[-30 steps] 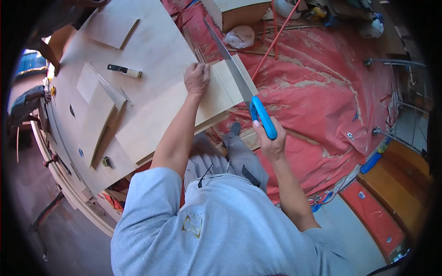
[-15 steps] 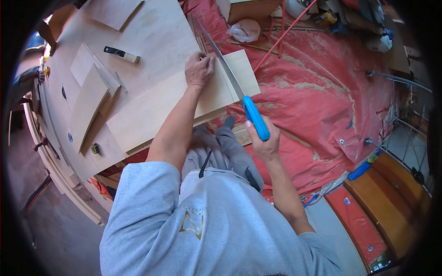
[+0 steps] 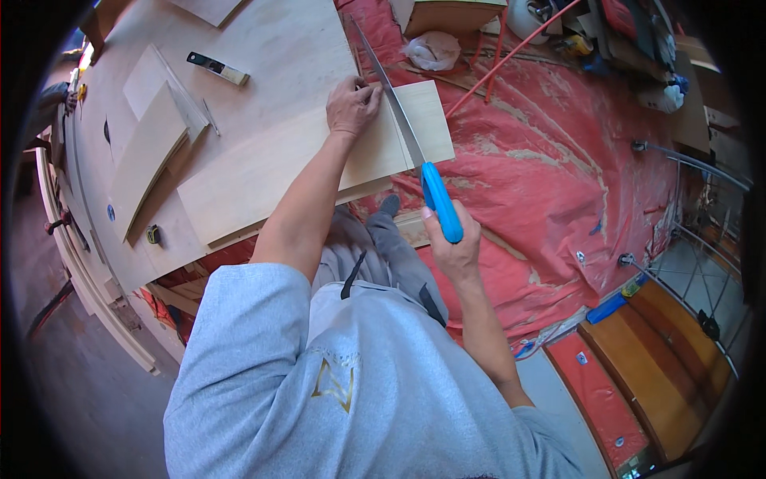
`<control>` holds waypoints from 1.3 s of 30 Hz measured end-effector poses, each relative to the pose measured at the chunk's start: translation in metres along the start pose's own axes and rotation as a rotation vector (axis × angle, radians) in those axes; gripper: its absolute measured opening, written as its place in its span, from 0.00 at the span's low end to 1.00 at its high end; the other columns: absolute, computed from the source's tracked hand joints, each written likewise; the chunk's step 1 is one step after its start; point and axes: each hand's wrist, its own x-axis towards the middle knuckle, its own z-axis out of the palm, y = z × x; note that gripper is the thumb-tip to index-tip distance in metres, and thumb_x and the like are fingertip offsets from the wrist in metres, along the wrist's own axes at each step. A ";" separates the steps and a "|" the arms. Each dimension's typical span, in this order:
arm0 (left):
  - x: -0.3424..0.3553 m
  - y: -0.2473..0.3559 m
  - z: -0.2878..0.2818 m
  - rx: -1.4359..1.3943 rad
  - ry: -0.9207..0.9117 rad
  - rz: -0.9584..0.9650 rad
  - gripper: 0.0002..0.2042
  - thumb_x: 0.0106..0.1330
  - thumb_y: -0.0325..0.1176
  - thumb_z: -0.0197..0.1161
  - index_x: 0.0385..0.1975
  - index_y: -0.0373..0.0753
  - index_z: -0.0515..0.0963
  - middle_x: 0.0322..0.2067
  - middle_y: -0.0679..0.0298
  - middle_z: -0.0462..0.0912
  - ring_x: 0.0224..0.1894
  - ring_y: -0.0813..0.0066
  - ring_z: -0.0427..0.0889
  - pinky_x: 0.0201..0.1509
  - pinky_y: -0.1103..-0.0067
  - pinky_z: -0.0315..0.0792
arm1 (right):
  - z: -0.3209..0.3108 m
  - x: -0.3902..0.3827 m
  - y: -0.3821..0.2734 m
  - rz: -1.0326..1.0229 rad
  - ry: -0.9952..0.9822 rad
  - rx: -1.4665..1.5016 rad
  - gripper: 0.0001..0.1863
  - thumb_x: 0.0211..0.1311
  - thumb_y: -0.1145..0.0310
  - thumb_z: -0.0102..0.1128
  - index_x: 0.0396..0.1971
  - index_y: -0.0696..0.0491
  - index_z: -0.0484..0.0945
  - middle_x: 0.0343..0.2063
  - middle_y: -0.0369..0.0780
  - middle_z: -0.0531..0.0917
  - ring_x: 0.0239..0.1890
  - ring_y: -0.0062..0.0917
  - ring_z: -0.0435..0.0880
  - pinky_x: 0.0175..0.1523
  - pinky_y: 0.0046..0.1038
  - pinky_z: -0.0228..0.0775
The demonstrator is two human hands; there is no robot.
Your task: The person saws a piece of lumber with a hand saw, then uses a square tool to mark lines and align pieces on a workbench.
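My right hand (image 3: 455,239) is wrapped round the blue handle of a handsaw (image 3: 441,203). The saw's long metal blade slants away to the upper left, across a pale wooden board (image 3: 271,180) near its right end. My left hand (image 3: 353,106) presses on this board just left of the blade, with bent fingers at its far edge. A thin line runs across the board beside the blade. The right end of the board juts past the worktable (image 3: 279,48), over the red sheeting. Where the teeth meet the wood is hard to make out.
On the table lie a curved wooden piece (image 3: 152,152), a dark-handled flat tool (image 3: 217,69) and a small tape measure (image 3: 153,234). Red sheeting (image 3: 535,184) covers the floor at right. Wooden panels (image 3: 662,351) and metal rods stand lower right. Another person's arm (image 3: 56,96) shows far left.
The view has shifted slightly, so the table items sit a little differently in it. My hands stay on the board and saw. The other person's arm at far left shows less.
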 end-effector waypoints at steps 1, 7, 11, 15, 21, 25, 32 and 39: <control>0.000 0.001 0.000 -0.006 -0.001 -0.001 0.13 0.70 0.50 0.71 0.30 0.50 0.93 0.41 0.68 0.86 0.47 0.64 0.86 0.51 0.65 0.78 | 0.001 -0.001 -0.002 -0.007 0.001 -0.013 0.14 0.71 0.67 0.73 0.30 0.54 0.76 0.16 0.40 0.73 0.16 0.30 0.72 0.26 0.37 0.65; 0.001 0.001 0.002 -0.017 0.016 0.006 0.13 0.69 0.49 0.72 0.29 0.50 0.93 0.42 0.68 0.87 0.47 0.64 0.86 0.52 0.66 0.77 | -0.008 -0.025 -0.005 -0.006 0.001 -0.011 0.10 0.71 0.68 0.73 0.33 0.55 0.80 0.16 0.40 0.74 0.16 0.31 0.75 0.26 0.37 0.67; -0.001 -0.002 0.003 -0.009 -0.001 0.001 0.12 0.68 0.49 0.72 0.29 0.50 0.93 0.42 0.69 0.87 0.47 0.64 0.86 0.51 0.66 0.77 | -0.035 -0.060 -0.014 -0.015 -0.027 -0.083 0.12 0.71 0.69 0.72 0.30 0.55 0.77 0.16 0.40 0.74 0.16 0.32 0.76 0.27 0.36 0.68; -0.001 0.001 0.003 -0.031 0.007 -0.010 0.12 0.68 0.48 0.73 0.28 0.50 0.93 0.42 0.69 0.87 0.46 0.64 0.86 0.50 0.66 0.78 | -0.064 -0.098 -0.030 0.151 -0.060 -0.050 0.16 0.70 0.69 0.73 0.27 0.55 0.73 0.17 0.40 0.75 0.17 0.33 0.76 0.27 0.37 0.67; -0.001 -0.008 0.001 0.006 -0.008 0.032 0.12 0.67 0.48 0.73 0.28 0.49 0.93 0.41 0.69 0.87 0.46 0.64 0.86 0.50 0.65 0.78 | -0.051 -0.073 -0.032 0.176 -0.072 -0.047 0.16 0.70 0.70 0.73 0.27 0.55 0.73 0.18 0.41 0.75 0.18 0.33 0.77 0.27 0.38 0.67; 0.001 0.003 0.003 -0.035 0.017 0.039 0.13 0.68 0.49 0.73 0.28 0.48 0.92 0.40 0.68 0.87 0.44 0.62 0.87 0.50 0.65 0.79 | -0.015 -0.016 -0.004 0.087 -0.048 -0.075 0.12 0.70 0.70 0.72 0.31 0.56 0.77 0.19 0.42 0.76 0.19 0.34 0.78 0.28 0.37 0.68; 0.001 -0.002 0.004 -0.010 -0.002 -0.005 0.13 0.67 0.47 0.73 0.24 0.48 0.91 0.40 0.69 0.87 0.45 0.64 0.86 0.50 0.66 0.78 | -0.013 -0.023 -0.021 0.032 -0.032 -0.083 0.10 0.70 0.68 0.73 0.35 0.57 0.81 0.21 0.44 0.79 0.20 0.36 0.79 0.29 0.38 0.70; 0.000 -0.001 -0.004 -0.051 0.043 0.035 0.13 0.67 0.45 0.74 0.24 0.46 0.90 0.39 0.68 0.86 0.44 0.64 0.86 0.49 0.66 0.76 | -0.054 -0.078 -0.053 0.181 -0.112 -0.151 0.14 0.70 0.69 0.72 0.29 0.57 0.75 0.19 0.43 0.77 0.19 0.36 0.79 0.27 0.38 0.68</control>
